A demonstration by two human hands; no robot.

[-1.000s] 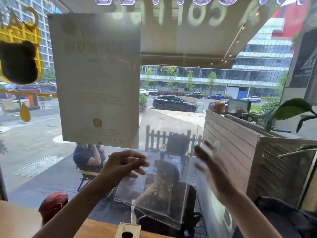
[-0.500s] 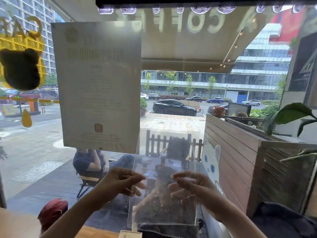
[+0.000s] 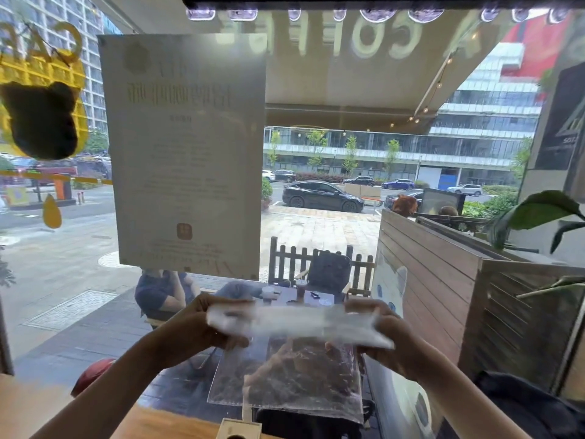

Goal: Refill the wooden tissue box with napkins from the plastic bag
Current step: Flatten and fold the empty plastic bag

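Observation:
A clear plastic bag (image 3: 294, 384) hangs in front of the window, held up at its top edge by both hands. My left hand (image 3: 202, 331) grips the bag's left top corner. My right hand (image 3: 389, 340) grips the right top corner. The top band (image 3: 294, 321) between the hands is stretched sideways and looks white and blurred. I cannot tell if napkins are inside the bag. Only the top of the wooden tissue box (image 3: 238, 428), with a dark hole in it, shows at the bottom edge, just below the bag.
A wooden counter (image 3: 177, 423) runs along the bottom, against a large window. A paper poster (image 3: 186, 153) is stuck on the glass. A plant's leaves (image 3: 538, 213) reach in at the right. A dark bag (image 3: 531, 403) lies at the lower right.
My right hand came in and took hold of the bag's top. Both hands then moved apart and stretched the top edge wide. The view tilted slightly down.

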